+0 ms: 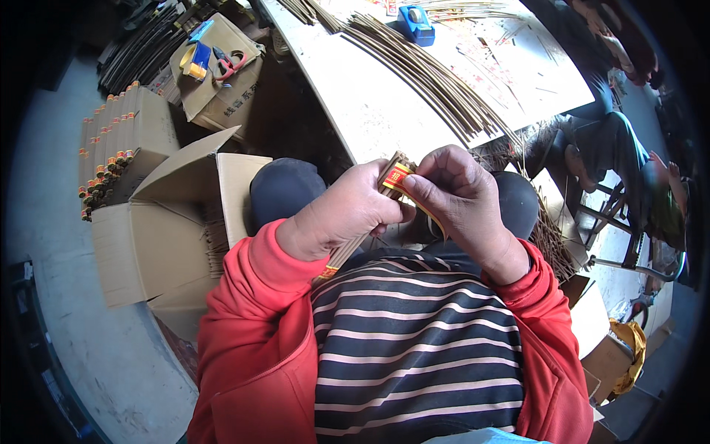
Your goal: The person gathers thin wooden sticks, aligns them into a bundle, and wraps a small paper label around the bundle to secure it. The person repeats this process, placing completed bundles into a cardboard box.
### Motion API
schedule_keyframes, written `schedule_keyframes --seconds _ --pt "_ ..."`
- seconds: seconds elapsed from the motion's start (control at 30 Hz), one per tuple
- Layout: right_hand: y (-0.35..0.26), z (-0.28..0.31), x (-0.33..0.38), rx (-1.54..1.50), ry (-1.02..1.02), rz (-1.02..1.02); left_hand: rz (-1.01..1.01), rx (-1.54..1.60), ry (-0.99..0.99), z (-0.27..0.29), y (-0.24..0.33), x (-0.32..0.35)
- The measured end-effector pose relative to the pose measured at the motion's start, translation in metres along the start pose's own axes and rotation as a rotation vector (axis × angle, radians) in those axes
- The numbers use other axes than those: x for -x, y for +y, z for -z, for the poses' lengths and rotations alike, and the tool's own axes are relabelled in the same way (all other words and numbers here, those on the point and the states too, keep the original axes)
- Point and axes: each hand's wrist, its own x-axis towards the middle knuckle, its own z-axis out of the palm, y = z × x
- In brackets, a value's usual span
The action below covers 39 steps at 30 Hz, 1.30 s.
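My left hand [336, 216] is closed around a bundle of thin brown sticks [355, 246] that slants from my lap up toward the table edge. My right hand [460, 198] pinches a red and yellow paper label [396, 177] against the top end of the bundle, with fingers curled over it. Both hands meet just below the near edge of the white table [370, 111]. The lower end of the bundle pokes out beneath my left wrist, above my striped shirt.
Long rows of loose sticks [429, 78] fan across the table beside a blue tape dispenser [416, 24]. An open cardboard box [177, 214] sits at my left, with a box of packed stick tubes [111, 140] and scissors [229, 65] behind. Another person [621, 155] sits at right.
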Motion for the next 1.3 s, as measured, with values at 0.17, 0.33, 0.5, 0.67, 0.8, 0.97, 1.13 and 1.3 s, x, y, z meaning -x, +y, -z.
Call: schedule_keyframes --seconds 0.17,0.33,0.5,0.67,0.8,0.97,1.13,1.3 --pt "0.002 -0.006 0.008 0.001 0.065 0.025 0.011 -0.006 -0.003 -0.003 -0.001 0.005" --pt "0.001 -0.008 0.01 -0.032 0.047 0.037 -0.102 0.096 -0.041 -0.002 -0.005 0.013" --pt "-0.001 -0.009 0.01 -0.053 0.014 0.064 -0.189 0.092 -0.106 0.007 -0.016 0.01" --pt "0.002 -0.006 0.007 -0.081 -0.021 0.058 -0.194 0.032 -0.095 0.009 -0.016 0.011" --pt "0.001 -0.005 0.004 -0.136 -0.064 0.023 -0.198 0.067 -0.076 0.008 -0.017 0.011" --pt "-0.002 -0.006 0.004 -0.13 -0.064 0.031 -0.171 0.069 -0.115 0.008 -0.014 0.013" --pt "-0.001 -0.007 0.004 -0.127 -0.059 0.041 -0.183 0.034 -0.084 0.007 -0.015 0.015" --pt "0.008 -0.005 0.005 -0.06 -0.028 0.09 -0.195 0.02 -0.09 0.008 -0.016 0.015"
